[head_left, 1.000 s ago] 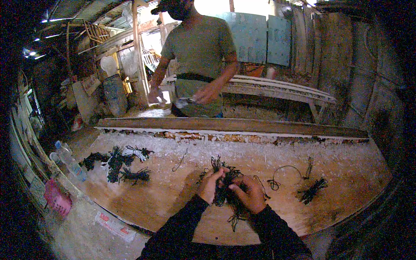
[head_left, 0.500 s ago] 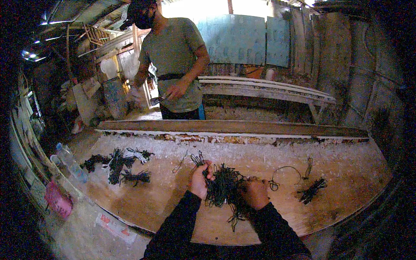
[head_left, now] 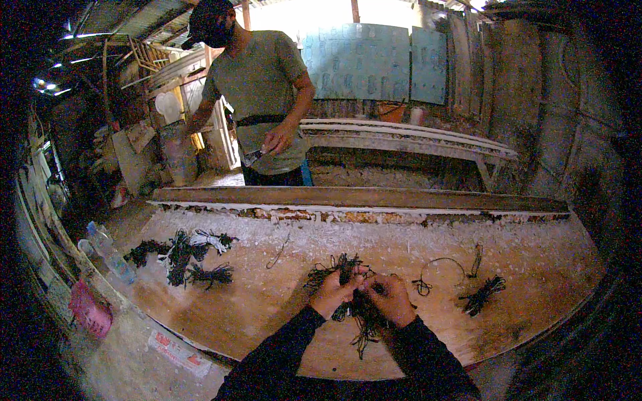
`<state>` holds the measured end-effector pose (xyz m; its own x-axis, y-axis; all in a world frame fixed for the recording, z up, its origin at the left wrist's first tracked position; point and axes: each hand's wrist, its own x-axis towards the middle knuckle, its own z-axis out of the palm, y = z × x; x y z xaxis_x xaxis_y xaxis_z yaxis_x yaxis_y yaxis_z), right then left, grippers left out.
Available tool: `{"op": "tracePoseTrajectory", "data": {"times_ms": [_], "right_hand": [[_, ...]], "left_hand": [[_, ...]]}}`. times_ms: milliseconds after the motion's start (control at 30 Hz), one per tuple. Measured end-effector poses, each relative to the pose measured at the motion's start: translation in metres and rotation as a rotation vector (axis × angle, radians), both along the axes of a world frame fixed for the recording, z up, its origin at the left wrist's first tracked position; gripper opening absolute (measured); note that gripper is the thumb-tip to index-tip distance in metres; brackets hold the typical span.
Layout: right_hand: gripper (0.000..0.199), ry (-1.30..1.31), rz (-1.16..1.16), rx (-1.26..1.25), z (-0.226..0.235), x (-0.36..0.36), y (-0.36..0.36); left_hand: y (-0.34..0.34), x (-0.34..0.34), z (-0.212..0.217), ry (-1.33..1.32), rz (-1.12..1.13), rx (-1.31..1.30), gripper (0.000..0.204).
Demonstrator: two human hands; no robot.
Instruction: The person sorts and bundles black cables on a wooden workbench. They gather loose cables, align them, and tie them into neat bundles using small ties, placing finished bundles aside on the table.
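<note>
A tangled bundle of thin dark cords (head_left: 344, 263) is at the middle of the wooden table (head_left: 267, 321), with strands trailing toward me. My left hand (head_left: 333, 295) is closed on this bundle from its left side. Against its right side, my right hand (head_left: 393, 301) pinches at the cords, its fingertips close to those of my left hand. Exactly which strand the right fingers hold is too small to make out. Farther right lies a smaller dark cord bundle (head_left: 483, 295), with a loose looped cord (head_left: 441, 259) beyond it.
Several dark cord bundles (head_left: 179, 257) and a whitish one (head_left: 210, 239) lie at the table's left. A clear plastic bottle (head_left: 110, 254) and a pink bag (head_left: 90, 311) sit at the left edge. Across the table stands a person (head_left: 257, 93); a raised board (head_left: 361, 197) spans the far side.
My left hand has moved right and toward me, from the bundle's upper left to beside my right hand. The person opposite has shifted left and reaches an arm outward.
</note>
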<state>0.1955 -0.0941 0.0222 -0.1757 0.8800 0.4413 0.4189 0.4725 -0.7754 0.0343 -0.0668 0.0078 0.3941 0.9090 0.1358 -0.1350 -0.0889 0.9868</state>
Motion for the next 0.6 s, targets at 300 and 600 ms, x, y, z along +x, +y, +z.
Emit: {"op": "tracePoseTrajectory", "data": {"times_ms": [300, 600], "right_hand": [[0.014, -0.049, -0.054, -0.031, 0.003, -0.013, -0.009], [0.018, -0.744, -0.153, 0.133, -0.003, -0.021, -0.017]], "left_hand": [[0.025, -0.011, -0.018, -0.238, 0.202, -0.087, 0.033], [0.031, -0.029, -0.004, -0.686, 0.216, -0.241, 0.027]]}}
